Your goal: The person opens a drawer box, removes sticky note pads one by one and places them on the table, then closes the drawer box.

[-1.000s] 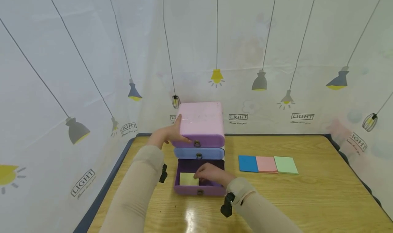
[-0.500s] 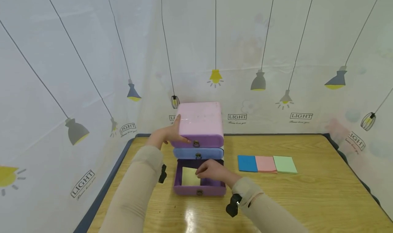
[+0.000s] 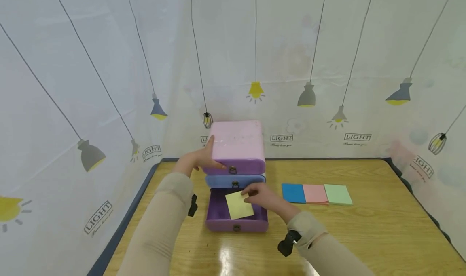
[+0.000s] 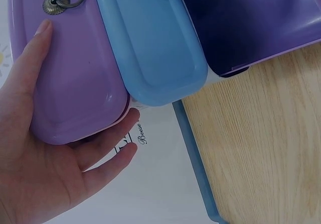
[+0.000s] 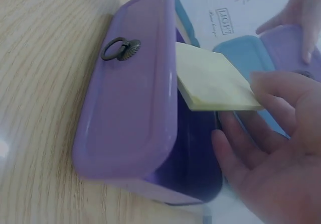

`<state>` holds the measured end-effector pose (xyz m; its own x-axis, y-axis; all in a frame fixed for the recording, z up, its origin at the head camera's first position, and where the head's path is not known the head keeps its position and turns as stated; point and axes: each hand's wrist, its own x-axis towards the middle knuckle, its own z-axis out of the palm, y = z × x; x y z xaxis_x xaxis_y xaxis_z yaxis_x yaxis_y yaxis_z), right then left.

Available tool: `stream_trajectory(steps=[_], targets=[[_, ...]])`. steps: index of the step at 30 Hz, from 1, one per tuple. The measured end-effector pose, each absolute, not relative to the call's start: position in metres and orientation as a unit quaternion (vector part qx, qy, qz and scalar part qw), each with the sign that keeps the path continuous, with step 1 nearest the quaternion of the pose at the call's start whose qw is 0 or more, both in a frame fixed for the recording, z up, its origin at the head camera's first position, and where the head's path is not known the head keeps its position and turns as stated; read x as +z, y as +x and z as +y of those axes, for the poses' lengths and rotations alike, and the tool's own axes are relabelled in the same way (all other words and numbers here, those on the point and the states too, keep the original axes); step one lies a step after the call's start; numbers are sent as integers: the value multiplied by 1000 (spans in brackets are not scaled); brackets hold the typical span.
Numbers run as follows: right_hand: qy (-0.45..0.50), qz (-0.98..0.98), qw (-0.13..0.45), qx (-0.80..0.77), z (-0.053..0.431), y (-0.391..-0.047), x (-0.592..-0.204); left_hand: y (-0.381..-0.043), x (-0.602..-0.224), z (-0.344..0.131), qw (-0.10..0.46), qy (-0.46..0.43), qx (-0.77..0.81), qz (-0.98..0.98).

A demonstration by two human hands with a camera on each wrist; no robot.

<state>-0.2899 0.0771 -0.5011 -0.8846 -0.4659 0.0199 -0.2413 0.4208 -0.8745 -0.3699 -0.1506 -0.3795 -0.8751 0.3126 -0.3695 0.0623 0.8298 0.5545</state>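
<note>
A small drawer cabinet with a pink top [image 3: 238, 140] stands on the table. It has a purple top drawer [image 3: 251, 167] and a blue middle drawer [image 3: 218, 182], both pushed in. The purple bottom drawer [image 3: 218, 226] is pulled out. My left hand [image 3: 202, 158] rests on the cabinet's upper left corner, its thumb along the purple front [image 4: 80, 68] and other fingers extended by the side. Over the pulled-out drawer, my right hand [image 3: 267, 197] pinches a yellow sticky note pad [image 5: 215, 81] by its edge. The pad [image 3: 238, 206] is tilted, partly within the drawer's outline.
Blue [image 3: 293, 193], pink [image 3: 315, 194] and light green [image 3: 338, 194] sticky note pads lie in a row on the wooden table [image 3: 378, 227], right of the cabinet. A pale sheet printed with hanging lamps [image 3: 284, 49] closes off the back and sides.
My right hand has lifted the yellow pad from low in the drawer, moving up and right; the pad now leans at an angle. The left hand stays on the cabinet.
</note>
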Motion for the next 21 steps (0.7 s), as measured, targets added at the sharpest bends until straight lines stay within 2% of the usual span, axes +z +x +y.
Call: stream_trajectory(steps=[12,21], targets=[[-187,817,122,-531,112,-278,-500,-369,-378,-150,228,106,275,928],[-167,824,101,-532,142,-266,-493,-367,-376,-150,229,107,275,927]])
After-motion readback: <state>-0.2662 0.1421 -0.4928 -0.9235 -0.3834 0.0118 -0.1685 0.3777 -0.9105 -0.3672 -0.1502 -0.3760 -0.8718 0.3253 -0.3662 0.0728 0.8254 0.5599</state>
